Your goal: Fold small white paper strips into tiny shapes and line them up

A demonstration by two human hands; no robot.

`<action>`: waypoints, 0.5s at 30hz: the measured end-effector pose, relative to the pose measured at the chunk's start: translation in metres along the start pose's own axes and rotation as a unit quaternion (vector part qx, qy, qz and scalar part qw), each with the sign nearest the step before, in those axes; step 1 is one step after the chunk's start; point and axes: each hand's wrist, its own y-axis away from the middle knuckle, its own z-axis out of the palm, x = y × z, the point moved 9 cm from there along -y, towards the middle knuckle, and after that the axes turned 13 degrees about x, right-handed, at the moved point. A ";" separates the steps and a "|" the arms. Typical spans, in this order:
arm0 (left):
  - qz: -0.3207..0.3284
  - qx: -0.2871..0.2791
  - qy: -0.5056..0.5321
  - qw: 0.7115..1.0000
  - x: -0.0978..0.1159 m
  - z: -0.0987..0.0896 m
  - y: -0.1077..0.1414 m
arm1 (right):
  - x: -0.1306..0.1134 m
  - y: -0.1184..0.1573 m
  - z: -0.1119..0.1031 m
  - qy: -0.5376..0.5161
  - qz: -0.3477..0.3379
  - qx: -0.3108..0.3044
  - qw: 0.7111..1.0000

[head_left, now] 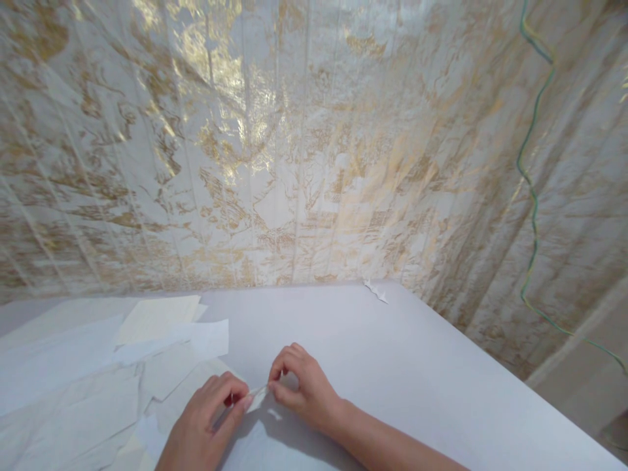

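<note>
Between my two hands is a small folded piece of white paper (258, 398), held just above the white tabletop. My left hand (209, 412) pinches its left end between thumb and fingers. At its right end, the thumb and index finger of my right hand (301, 386) are closed on the paper. How the paper is folded is too small to make out. Loose sheets of white and cream paper (88, 399) lie overlapping just left of my left hand.
A small folded white paper shape (375, 291) lies at the table's (417, 366) back edge. Behind stands a wall covered in white and gold patterned sheeting (304, 144). A green and yellow cord (534, 222) hangs at the right, beyond the table's slanting right edge.
</note>
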 end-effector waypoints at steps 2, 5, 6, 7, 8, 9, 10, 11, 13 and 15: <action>-0.039 0.006 0.017 0.999 -0.003 -0.002 -0.001 | 0.006 -0.001 -0.008 -0.037 0.044 0.050 0.997; -0.064 0.029 0.028 0.997 -0.006 -0.007 -0.003 | 0.018 0.004 -0.007 -0.101 0.151 0.083 0.980; -0.064 0.037 0.031 0.997 -0.006 -0.008 -0.003 | 0.020 0.007 -0.002 -0.120 0.189 0.075 0.972; -0.062 0.041 0.035 0.997 -0.007 -0.009 -0.003 | 0.021 0.010 0.004 -0.136 0.220 0.060 0.964; -0.056 0.039 0.042 0.997 -0.006 -0.008 -0.003 | 0.020 0.013 0.010 -0.151 0.240 0.046 0.958; -0.050 0.032 0.050 0.997 -0.005 -0.006 -0.002 | 0.018 0.015 0.015 -0.160 0.247 0.038 0.955; -0.046 0.025 0.059 0.997 -0.004 -0.005 -0.001 | 0.015 0.016 0.018 -0.166 0.246 0.037 0.954; -0.043 0.019 0.066 0.997 -0.003 -0.003 0.000 | 0.012 0.016 0.020 -0.168 0.241 0.042 0.955; -0.039 0.017 0.077 0.996 0.001 -0.001 0.002 | 0.009 0.016 0.019 -0.165 0.226 0.061 0.958; -0.042 0.029 0.082 0.995 0.004 -0.002 0.002 | 0.008 0.015 0.015 -0.162 0.208 0.080 0.961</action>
